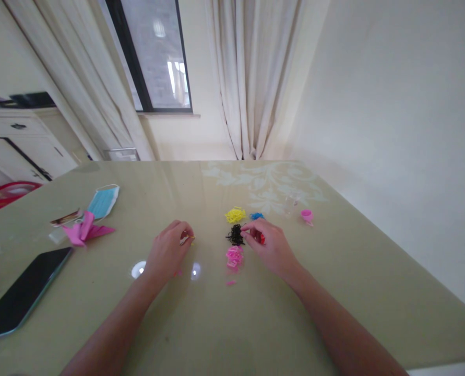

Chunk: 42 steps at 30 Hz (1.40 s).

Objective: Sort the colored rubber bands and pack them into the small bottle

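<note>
My left hand (170, 244) is closed in a pinch just above the table, left of the piles. A bit of yellow shows at its fingertips, too small to name. My right hand (270, 244) has thumb and forefinger brought together at the right edge of a pile of thin black pieces (236, 235); what they hold, if anything, is hidden. Behind the black pile lie a yellow pile (236, 214) and a partly covered blue pile (257, 215). Nearer is a pink pile (234, 256) with a loose pink piece (231, 283) before it. Red pieces (262, 238) show behind my right fingers.
A clear cup (290, 202) and a small pink cup-like thing (307, 216) stand to the right. On the left are a blue face mask (104, 202), a folded pink paper shape (85, 230) and a dark-screened tablet or phone (26, 292). A wall borders the table's right side.
</note>
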Each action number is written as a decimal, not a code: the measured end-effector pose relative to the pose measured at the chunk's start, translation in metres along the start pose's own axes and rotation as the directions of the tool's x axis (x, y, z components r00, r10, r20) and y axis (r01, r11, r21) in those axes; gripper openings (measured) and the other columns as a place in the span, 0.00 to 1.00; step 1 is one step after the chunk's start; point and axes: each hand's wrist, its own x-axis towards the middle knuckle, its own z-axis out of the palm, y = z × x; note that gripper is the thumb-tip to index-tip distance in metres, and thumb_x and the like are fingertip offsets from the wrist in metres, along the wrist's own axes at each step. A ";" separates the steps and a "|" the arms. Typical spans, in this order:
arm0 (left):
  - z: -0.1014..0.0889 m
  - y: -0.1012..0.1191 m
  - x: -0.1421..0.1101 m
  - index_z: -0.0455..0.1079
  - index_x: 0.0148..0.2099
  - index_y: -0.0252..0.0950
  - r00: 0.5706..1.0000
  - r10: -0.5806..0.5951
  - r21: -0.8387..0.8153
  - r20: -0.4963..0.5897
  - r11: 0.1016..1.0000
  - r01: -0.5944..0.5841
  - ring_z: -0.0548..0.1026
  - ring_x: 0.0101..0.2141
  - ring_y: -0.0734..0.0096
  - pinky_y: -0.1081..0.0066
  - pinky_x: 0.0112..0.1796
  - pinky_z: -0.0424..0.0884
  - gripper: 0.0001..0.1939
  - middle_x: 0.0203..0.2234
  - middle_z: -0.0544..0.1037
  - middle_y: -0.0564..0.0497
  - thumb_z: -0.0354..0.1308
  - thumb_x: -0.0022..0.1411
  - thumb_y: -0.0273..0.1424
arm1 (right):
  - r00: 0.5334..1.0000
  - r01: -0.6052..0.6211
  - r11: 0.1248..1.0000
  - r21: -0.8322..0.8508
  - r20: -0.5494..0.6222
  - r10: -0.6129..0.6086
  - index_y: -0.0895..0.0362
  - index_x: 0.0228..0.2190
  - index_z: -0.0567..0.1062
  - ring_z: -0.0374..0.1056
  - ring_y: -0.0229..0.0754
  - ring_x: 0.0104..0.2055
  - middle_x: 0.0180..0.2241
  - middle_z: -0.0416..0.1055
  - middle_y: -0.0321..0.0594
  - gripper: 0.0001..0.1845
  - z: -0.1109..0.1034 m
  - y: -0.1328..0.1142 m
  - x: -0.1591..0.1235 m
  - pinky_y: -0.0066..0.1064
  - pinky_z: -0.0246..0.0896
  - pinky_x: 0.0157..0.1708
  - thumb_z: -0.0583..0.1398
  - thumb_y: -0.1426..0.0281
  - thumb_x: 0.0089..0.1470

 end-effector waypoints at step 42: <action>0.013 0.037 -0.017 0.78 0.46 0.39 0.973 0.169 -0.588 0.159 0.807 -0.044 0.82 0.37 0.64 0.66 0.40 0.78 0.12 0.38 0.85 0.48 0.62 0.68 0.40 | 0.983 0.156 0.977 0.145 0.069 -0.168 0.56 0.37 0.82 0.66 0.37 0.29 0.30 0.73 0.37 0.05 0.014 -0.014 -0.012 0.29 0.62 0.31 0.64 0.74 0.63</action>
